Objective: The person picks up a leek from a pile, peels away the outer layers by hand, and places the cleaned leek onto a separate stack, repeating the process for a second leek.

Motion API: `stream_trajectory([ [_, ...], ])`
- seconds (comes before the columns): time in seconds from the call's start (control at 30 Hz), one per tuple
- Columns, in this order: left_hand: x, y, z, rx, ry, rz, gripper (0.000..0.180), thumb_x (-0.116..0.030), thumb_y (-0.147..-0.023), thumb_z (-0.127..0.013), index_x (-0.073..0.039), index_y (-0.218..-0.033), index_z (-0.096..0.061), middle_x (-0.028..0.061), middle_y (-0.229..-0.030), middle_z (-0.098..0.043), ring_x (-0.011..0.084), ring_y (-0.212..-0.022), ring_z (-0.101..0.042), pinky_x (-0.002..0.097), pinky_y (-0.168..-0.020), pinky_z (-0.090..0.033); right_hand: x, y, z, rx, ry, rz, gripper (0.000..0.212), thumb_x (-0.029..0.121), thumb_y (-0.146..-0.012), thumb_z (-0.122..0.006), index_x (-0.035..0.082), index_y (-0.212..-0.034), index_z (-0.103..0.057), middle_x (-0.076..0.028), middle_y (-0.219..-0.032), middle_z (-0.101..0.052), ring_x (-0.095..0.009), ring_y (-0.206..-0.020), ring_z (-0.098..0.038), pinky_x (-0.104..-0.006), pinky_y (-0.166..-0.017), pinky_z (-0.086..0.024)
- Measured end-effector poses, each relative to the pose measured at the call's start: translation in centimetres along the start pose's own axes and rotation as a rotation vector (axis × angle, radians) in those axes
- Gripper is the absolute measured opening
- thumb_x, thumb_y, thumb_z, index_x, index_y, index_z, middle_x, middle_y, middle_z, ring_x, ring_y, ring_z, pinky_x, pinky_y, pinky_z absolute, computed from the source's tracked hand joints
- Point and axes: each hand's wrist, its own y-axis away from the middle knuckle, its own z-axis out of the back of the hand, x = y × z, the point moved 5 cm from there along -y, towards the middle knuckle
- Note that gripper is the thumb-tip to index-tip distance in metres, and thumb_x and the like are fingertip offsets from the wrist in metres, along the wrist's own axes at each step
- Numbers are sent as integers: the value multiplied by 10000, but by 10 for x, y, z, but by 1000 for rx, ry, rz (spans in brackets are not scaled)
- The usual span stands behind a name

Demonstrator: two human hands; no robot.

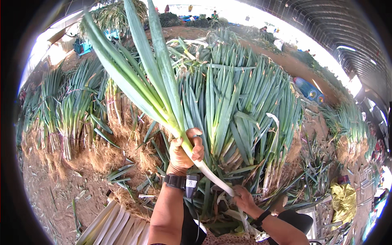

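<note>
Left hand (pixel 187 151) gripping a leek (pixel 173 116), fingers wrapping its pale shaft, leek slanting upward before a pile of standing leeks (pixel 245 110), right hand (pixel 245 201) meeting its white lower end, finger closure there remaining untellable, white leek stalks (pixel 112 224) lying lower left.

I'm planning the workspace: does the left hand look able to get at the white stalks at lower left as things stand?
Probably not while the left hand is closed around a leek. Otherwise the way looks fairly free: the white stalks show right beside the left forearm.
</note>
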Motion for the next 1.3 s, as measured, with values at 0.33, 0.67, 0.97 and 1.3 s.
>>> stream_trajectory([
  [0.33,-27,22,10,-387,-9,-177,713,-600,-769,-516,-14,-1173,-483,30,-646,-476,150,-528,-461,283,-498,-395,40,4,-38,361,-199,-38,433,243,-744,-659,50,-1116,-551,-160,-923,-625,-253,-842,-612,-356,-751,-466],
  [0.67,-112,170,-80,-718,-433,-427,694,-301,-729,-698,-77,-1296,-366,77,-1148,-478,229,-1010,-489,424,-884,-406,66,-48,-16,388,-51,284,360,137,-695,-687,39,-1027,-585,-120,-833,-639,-186,-763,-612,-332,-701,-472],
  [0.97,-122,251,-95,-790,-296,-578,646,-395,-722,-682,-78,-1217,-414,72,-928,-540,238,-891,-534,424,-846,-422,135,-28,-42,656,-12,418,352,168,-686,-685,84,-1018,-604,-142,-876,-634,-292,-820,-615,-353,-736,-477],
  [1.3,-148,377,-244,-1288,-837,-853,422,-245,-782,-623,-73,-1139,-476,77,-1068,-544,220,-1014,-513,407,-892,-410,278,-21,-29,211,-152,1062,261,114,-664,-694,94,-912,-614,-72,-849,-611,-278,-788,-583,-378,-721,-460],
])
